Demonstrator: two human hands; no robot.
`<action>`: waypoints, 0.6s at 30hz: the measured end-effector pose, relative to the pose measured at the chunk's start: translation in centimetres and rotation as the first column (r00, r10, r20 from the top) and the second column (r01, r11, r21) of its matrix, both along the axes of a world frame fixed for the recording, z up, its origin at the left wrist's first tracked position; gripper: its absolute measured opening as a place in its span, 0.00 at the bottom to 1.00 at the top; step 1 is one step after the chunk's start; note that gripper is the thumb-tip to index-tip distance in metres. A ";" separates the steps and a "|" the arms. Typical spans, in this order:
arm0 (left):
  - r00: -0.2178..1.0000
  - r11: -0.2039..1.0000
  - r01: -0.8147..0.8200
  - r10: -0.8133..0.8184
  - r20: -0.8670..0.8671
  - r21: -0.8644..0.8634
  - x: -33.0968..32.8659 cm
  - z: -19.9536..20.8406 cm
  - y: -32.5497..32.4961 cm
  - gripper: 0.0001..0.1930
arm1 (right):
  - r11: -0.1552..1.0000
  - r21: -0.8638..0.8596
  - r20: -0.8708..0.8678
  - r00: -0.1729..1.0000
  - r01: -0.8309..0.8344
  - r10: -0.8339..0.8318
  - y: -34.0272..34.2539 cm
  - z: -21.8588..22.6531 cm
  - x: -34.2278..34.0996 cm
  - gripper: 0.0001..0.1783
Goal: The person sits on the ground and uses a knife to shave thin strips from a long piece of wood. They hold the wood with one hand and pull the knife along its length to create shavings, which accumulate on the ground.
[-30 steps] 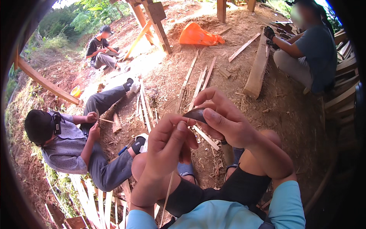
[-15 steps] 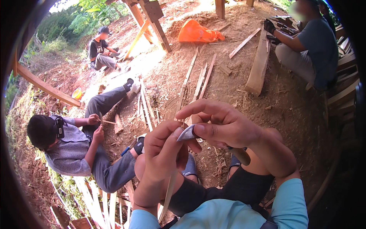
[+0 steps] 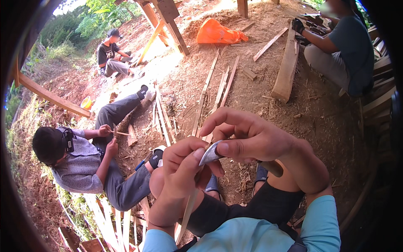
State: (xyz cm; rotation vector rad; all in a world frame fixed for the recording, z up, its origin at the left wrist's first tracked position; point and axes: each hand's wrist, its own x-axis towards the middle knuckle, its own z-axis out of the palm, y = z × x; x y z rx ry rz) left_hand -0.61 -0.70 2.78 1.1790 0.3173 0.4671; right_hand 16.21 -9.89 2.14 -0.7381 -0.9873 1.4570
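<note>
In front of my chest, my right hand (image 3: pixel 247 136) is closed on a knife with a short, curved grey blade (image 3: pixel 208 153). Its rounded wooden handle (image 3: pixel 273 168) shows below my right wrist. My left hand (image 3: pixel 182 166) pinches a thin pale wooden strip (image 3: pixel 187 214), which runs down past my left forearm toward my lap. The blade's tip lies against the left thumb and fingertips. Where the edge meets the strip is hidden by my fingers.
A person (image 3: pixel 84 155) sits close on my left, holding a knife and a small stick. Other people sit at the far left and far right. A thick board (image 3: pixel 285 71), several wooden strips (image 3: pixel 205 90) and an orange bag (image 3: pixel 218 32) lie on the shaving-strewn dirt.
My hands, with the knife and strip, appear slightly farther right in the view. Their grip looks the same. The far-right person's hands have shifted a little at the board.
</note>
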 end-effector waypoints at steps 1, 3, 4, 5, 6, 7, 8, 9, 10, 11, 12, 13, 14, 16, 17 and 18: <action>1.000 1.000 0.006 -0.006 0.000 -0.012 0.0 0.1 -0.1 0.11 | 1.000 -0.003 0.003 1.000 -0.002 0.002 0.0 -0.1 0.0 0.17; 1.000 0.999 0.018 -0.018 0.001 -0.038 0.0 0.5 -0.2 0.11 | 0.999 -0.034 0.020 1.000 0.015 -0.015 -0.2 0.1 -0.1 0.16; 0.999 0.997 0.048 -0.047 0.008 -0.061 0.0 0.5 -0.1 0.11 | 0.998 -0.060 0.034 0.999 0.034 -0.032 -0.3 0.4 -0.2 0.15; 0.997 0.993 0.078 -0.077 0.015 -0.085 0.0 0.4 0.0 0.12 | 0.995 -0.087 0.049 0.998 0.052 -0.048 -0.5 0.7 -0.2 0.15; 0.994 0.988 0.108 -0.106 0.023 -0.108 0.0 0.4 0.0 0.12 | 0.992 -0.116 0.058 0.998 0.038 -0.031 -0.5 0.8 -0.1 0.14; 0.991 0.982 0.131 -0.126 0.048 -0.138 0.1 0.4 0.1 0.12 | 0.989 -0.145 0.067 0.998 0.025 -0.016 -0.7 0.9 0.1 0.13; 0.987 0.974 0.155 -0.145 0.073 -0.167 0.1 0.3 0.2 0.12 | 0.985 -0.174 0.075 0.997 0.013 0.000 -0.7 1.0 0.3 0.13; 0.982 0.964 0.179 -0.162 0.098 -0.195 0.1 0.1 0.2 0.12 | 0.986 -0.167 0.060 0.998 0.004 0.006 -0.7 1.0 0.5 0.13; 0.979 0.957 0.194 -0.175 0.104 -0.216 0.1 0.0 0.3 0.13 | 0.987 -0.161 0.046 0.999 -0.003 0.011 -0.7 0.9 0.6 0.13; 0.976 0.949 0.208 -0.187 0.110 -0.236 0.0 0.0 0.5 0.13 | 0.988 -0.155 0.032 0.999 -0.010 0.015 -0.7 0.9 0.7 0.13; 0.973 0.941 0.223 -0.199 0.116 -0.256 0.0 -0.2 0.6 0.13 | 0.987 -0.161 0.039 0.999 0.006 0.000 -0.8 0.9 0.7 0.13; 0.966 0.933 0.250 -0.219 0.140 -0.260 0.0 -0.4 0.7 0.13 | 0.986 -0.168 0.046 0.999 0.021 -0.013 -0.8 1.0 0.7 0.12; 0.957 0.924 0.276 -0.239 0.164 -0.263 0.0 -0.6 0.8 0.13 | 0.984 -0.174 0.054 0.998 0.036 -0.027 -0.8 1.0 0.7 0.12; 0.954 0.929 0.283 -0.247 0.172 -0.238 0.1 -0.6 0.7 0.13 | 0.982 -0.184 0.103 0.994 0.051 -0.032 -1.1 1.7 0.8 0.12; 0.959 0.942 0.264 -0.234 0.158 -0.209 0.2 -0.6 0.5 0.13 | 0.980 -0.189 0.127 0.991 0.058 -0.035 -1.1 1.9 0.8 0.12; 0.965 0.953 0.245 -0.221 0.143 -0.180 0.2 -0.5 0.3 0.14 | 0.985 -0.147 0.135 0.988 0.094 -0.075 -1.1 1.6 0.7 0.11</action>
